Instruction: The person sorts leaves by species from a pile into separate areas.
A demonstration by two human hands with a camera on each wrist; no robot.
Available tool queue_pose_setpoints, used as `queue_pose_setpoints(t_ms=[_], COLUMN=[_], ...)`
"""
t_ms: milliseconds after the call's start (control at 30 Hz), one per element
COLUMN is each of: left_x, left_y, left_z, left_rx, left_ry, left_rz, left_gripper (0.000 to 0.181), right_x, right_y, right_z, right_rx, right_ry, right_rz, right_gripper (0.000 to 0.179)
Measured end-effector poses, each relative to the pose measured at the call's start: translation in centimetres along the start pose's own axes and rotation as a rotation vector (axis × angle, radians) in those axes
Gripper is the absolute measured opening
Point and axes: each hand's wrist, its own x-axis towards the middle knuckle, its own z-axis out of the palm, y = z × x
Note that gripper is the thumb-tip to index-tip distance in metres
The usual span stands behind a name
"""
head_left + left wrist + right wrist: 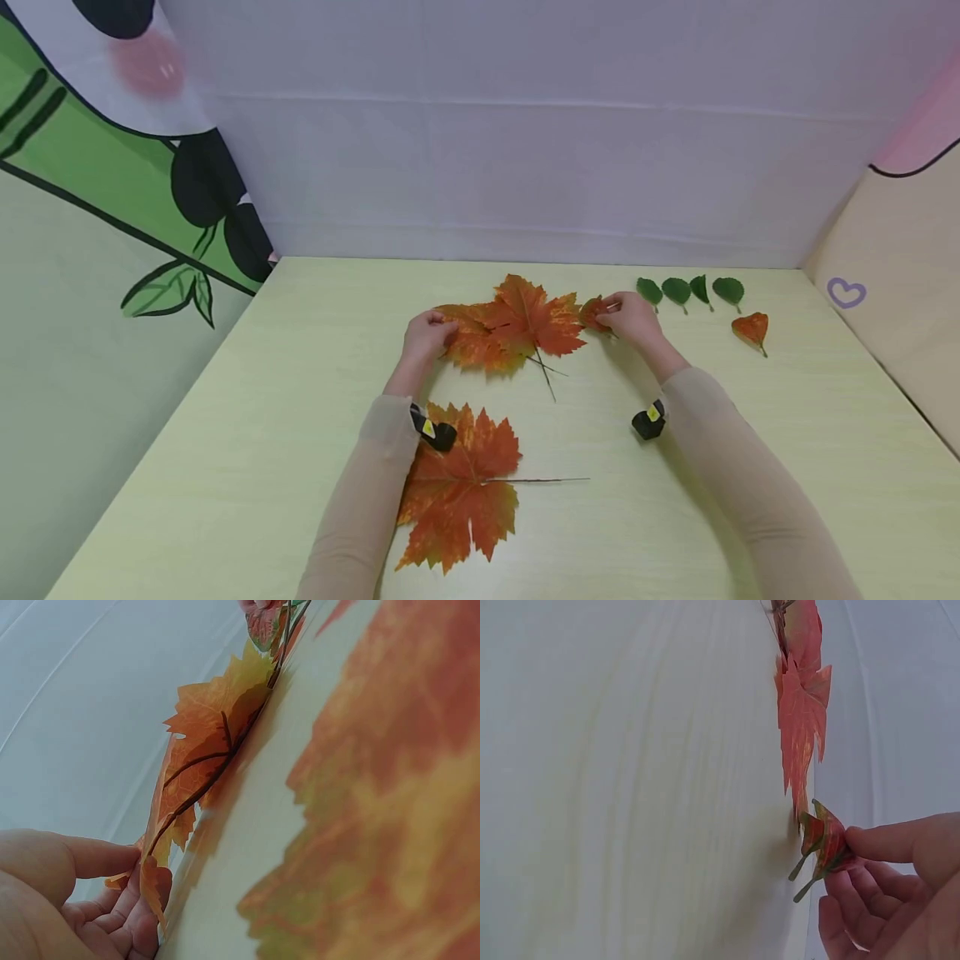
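Observation:
My left hand (429, 335) pinches the edge of an orange-yellow maple leaf (472, 346) at the back of the table; in the left wrist view, thumb and fingers (105, 859) close on the leaf's rim, which is raised off the table. A redder maple leaf (528, 312) overlaps it on the right, their thin stems crossing. My right hand (632, 317) pinches small red-and-green leaves (829, 844) between thumb and fingers, just right of the maple leaves. Two short stems show there in the right wrist view.
Another large orange maple leaf (472, 483) lies nearer, partly under my left forearm, its stem pointing right. Several small green leaves (677, 290) stand in a row at the back right, with one small orange leaf (751, 330) below them. A pale cloth wall (525, 183) rises behind the table.

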Motion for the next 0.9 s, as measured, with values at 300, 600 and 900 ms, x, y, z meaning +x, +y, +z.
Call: queue_pose_setpoints(t_ms=[300, 600, 900], left_x=[0.1, 0.2, 0.2], left_y=[0.0, -0.2, -0.3], left_z=[0.1, 0.0, 0.0], left_rx=[-0.046, -0.016, -0.006], left_ry=[-0.011, -0.001, -0.004], left_rz=[-0.002, -0.004, 0.002], left_gripper=[0.027, 0.026, 0.025], right_x=[-0.9, -1.3, -2.7], right_y=[0.2, 1.3, 2.5], right_z=[-0.7, -1.3, -3.4], right_rx=[0.014, 0.039, 0.079], right_ry=[0.003, 0.009, 0.028], right_rz=[0.012, 0.025, 0.023], right_gripper=[0.038, 0.043, 0.045])
